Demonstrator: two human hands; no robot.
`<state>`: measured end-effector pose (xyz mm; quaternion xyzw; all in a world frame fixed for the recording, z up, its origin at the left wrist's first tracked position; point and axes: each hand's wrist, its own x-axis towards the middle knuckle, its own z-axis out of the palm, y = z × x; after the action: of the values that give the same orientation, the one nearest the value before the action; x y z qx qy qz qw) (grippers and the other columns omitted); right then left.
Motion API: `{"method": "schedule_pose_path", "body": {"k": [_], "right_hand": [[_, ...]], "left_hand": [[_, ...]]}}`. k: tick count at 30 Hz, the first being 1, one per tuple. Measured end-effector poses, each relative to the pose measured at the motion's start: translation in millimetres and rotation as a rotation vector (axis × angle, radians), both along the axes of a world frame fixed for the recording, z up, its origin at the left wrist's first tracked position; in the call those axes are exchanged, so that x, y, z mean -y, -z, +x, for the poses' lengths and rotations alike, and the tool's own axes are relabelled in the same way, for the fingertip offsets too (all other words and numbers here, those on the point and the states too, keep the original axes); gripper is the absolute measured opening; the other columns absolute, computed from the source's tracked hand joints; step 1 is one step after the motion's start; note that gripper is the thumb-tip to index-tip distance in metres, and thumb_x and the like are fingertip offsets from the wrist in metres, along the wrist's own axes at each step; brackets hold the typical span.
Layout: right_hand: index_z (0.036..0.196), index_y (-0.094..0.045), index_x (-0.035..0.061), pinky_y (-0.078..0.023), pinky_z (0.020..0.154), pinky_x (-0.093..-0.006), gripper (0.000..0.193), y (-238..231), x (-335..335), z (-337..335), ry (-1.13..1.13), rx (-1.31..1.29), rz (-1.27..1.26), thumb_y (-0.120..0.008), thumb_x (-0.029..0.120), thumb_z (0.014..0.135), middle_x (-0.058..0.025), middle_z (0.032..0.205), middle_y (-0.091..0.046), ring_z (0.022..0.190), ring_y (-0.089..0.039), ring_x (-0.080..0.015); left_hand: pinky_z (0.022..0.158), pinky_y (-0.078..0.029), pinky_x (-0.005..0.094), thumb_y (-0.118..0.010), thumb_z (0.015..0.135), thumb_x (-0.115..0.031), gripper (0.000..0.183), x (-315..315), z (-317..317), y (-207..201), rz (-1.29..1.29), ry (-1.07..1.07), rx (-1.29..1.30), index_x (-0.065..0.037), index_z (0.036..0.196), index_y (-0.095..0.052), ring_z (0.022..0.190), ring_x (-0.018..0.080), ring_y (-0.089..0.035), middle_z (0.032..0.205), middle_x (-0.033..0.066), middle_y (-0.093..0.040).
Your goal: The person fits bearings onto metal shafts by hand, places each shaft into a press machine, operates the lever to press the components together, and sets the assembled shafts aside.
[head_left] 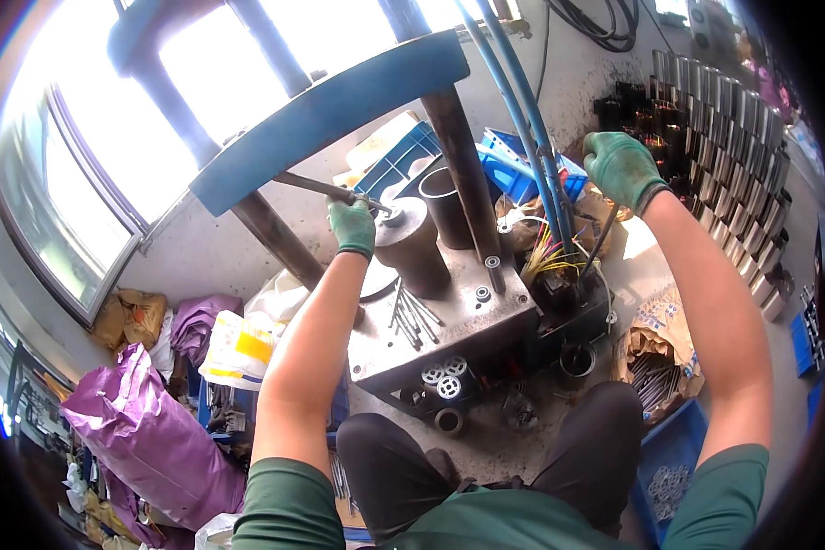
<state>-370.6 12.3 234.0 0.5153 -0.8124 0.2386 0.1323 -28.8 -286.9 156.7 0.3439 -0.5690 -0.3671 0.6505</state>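
My left hand, in a green glove, is closed around a long metal rod held slantwise below the blue curved press beam. The rod's right end lies at the top of a grey metal cylinder, which stands on the steel press table. At the right, my gloved right hand is raised and curled into a fist. A thin dark lever runs up to its underside, and the fingers hide its top. Several thin metal rods lie beside the cylinder.
Dark steel columns frame the table, with a dark tube behind. Blue hoses and coloured wires are near the lever. Stacked metal sleeves line the right. A purple sack stands left; a blue bin sits lower right.
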Motion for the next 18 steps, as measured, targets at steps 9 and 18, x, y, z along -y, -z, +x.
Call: {"method": "schedule_pose_path", "body": {"k": [9,18], "right_hand": [[0.108,-0.076,0.0067,-0.056,0.095,-0.0467,0.030,-7.6,-2.9,8.4,0.011,0.024,0.026,-0.059,0.029,0.097,-0.0197,0.107,-0.075,0.101,-0.072,-0.0368],[0.113,-0.078,0.0095,-0.056,0.095,-0.0464,0.032,-4.2,-2.9,5.8,0.000,0.053,0.020,-0.060,0.030,0.097,-0.0191,0.107,-0.076,0.099,-0.073,-0.0358]], "left_hand": [[0.062,-0.064,0.0322,-0.064,0.094,0.007,0.034,5.9,2.5,1.2,-0.009,-0.018,0.072,-0.001,0.124,-0.048,0.079,0.0200,-0.071,0.104,0.0108,-0.062],[0.055,-0.057,0.0316,-0.064,0.096,0.006,0.034,9.0,-1.3,-4.8,-0.032,-0.009,0.169,-0.005,0.124,-0.047,0.073,0.0174,-0.066,0.096,0.0083,-0.060]]}}
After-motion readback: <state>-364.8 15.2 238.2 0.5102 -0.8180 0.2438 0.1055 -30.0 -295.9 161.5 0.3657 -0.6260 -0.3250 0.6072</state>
